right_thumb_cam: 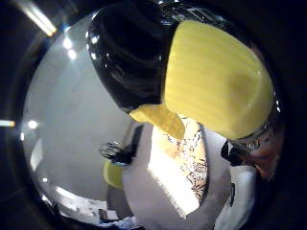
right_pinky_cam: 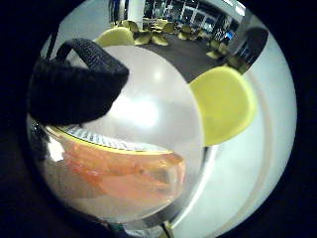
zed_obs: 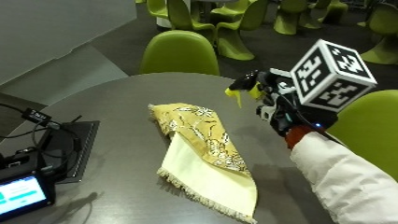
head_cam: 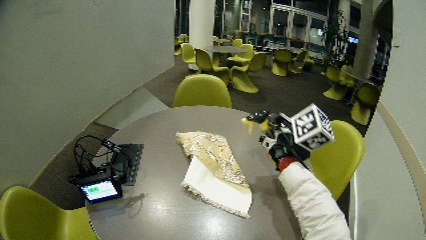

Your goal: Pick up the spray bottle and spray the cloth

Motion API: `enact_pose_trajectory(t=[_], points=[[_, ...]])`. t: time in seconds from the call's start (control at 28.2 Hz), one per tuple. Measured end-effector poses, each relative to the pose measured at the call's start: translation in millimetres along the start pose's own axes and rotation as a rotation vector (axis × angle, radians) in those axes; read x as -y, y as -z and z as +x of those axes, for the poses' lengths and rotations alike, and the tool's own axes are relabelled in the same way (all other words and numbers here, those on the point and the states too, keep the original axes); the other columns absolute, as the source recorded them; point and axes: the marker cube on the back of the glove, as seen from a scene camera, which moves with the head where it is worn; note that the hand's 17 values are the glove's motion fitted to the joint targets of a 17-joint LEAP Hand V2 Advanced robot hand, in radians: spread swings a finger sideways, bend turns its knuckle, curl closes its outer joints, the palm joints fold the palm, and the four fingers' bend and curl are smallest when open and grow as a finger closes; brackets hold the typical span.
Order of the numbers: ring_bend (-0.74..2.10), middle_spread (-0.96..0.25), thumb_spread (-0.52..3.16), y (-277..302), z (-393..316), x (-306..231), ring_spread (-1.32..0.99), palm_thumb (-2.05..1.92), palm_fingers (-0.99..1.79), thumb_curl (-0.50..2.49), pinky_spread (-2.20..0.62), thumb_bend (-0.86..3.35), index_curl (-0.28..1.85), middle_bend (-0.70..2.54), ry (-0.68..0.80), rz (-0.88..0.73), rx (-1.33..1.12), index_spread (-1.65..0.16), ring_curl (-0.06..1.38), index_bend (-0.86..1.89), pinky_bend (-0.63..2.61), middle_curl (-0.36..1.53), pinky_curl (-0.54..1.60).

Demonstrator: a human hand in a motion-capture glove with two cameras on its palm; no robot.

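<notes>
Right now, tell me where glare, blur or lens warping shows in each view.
Little finger side palm view: ceiling light glares off the table, and the spray bottle is blurred close up. Thumb side palm view: the bottle head bulges and the cloth looks warped. Outside view: evenly lit, with a soft shadow beside the cloth. Wide outside view: pale sheen on the near tabletop.

Round grey table [zed_obs: 124, 140] ringed by lime-green chairs [zed_obs: 180, 51] (more stand behind), dark carpet [zed_obs: 267, 56], pale wall [head_cam: 80, 60].

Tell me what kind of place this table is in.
Probably a cafeteria or office lounge: a round grey table, many matching green chairs around other tables behind, and large columns with glazed walls at the far end.
</notes>
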Motion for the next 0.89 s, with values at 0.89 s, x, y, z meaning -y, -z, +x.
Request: enact_pose_trajectory(t=[0.89], points=[[0.48, -0.06, 0.37, 4.7, -48.6, 10.6, -0.18, 1.14, 1.16, 0.53, -0.22, 0.07, 0.50, 0.48, 0.088, -0.221, -0.371, -0.20, 0.46, 0.27, 0.30, 0.48, 0.41]])
